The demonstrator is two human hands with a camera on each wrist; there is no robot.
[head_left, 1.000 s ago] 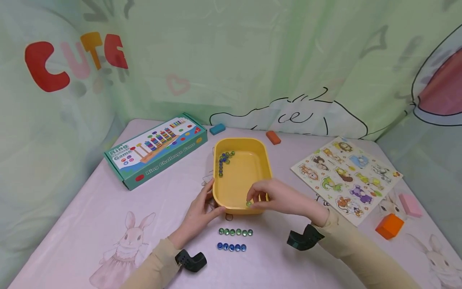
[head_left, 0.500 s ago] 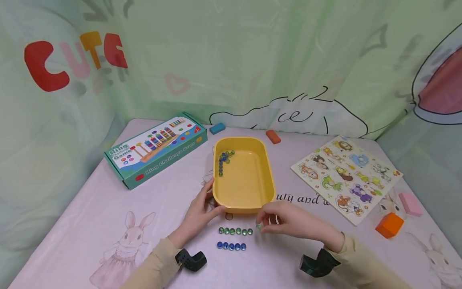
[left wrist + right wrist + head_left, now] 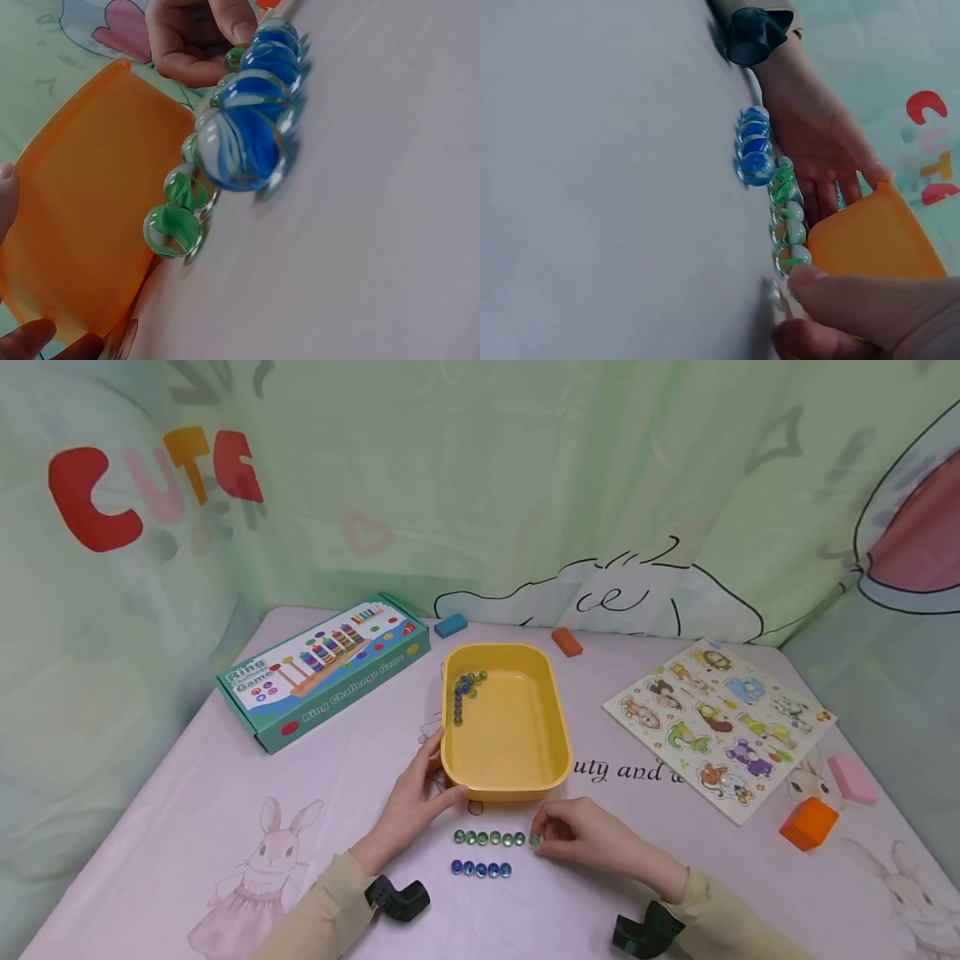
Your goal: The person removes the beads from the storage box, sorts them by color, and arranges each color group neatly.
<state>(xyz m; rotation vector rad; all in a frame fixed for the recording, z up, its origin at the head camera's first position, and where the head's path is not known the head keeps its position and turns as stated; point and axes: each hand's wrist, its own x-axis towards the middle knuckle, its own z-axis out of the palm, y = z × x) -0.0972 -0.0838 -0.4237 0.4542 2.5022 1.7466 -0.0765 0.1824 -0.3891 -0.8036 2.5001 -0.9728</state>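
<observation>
The right hand (image 3: 581,837) is down on the tabletop (image 3: 225,793), fingertips pinched round a green marble (image 3: 535,840) and holding it at the right end of the green row (image 3: 490,838), just beside the last one there. That row runs 6 marbles along with this one at its end, right in front of the yellow tray (image 3: 555,727). Below it sits the blue row (image 3: 481,870), 5 marbles, close and parallel. The left hand (image 3: 416,797) rests against the tray's near left corner, fingers fairly straight and laid on the wall, thumb at the rim; it grips no marble. Inside the tray, a small cluster of marbles (image 3: 465,692) hugs the far left corner, blue and green mixed. So the sorting looks partly done: 2 neat rows outside, a handful left in the tray. The left wrist view shows the blue marbles (image 3: 240,146) up close with the green ones (image 3: 174,226) behind, against the tray wall. Off to the sides, untouched: a Ring Challenge Game box (image 3: 326,668), an animal puzzle board (image 3: 720,722), an orange block (image 3: 807,823)
</observation>
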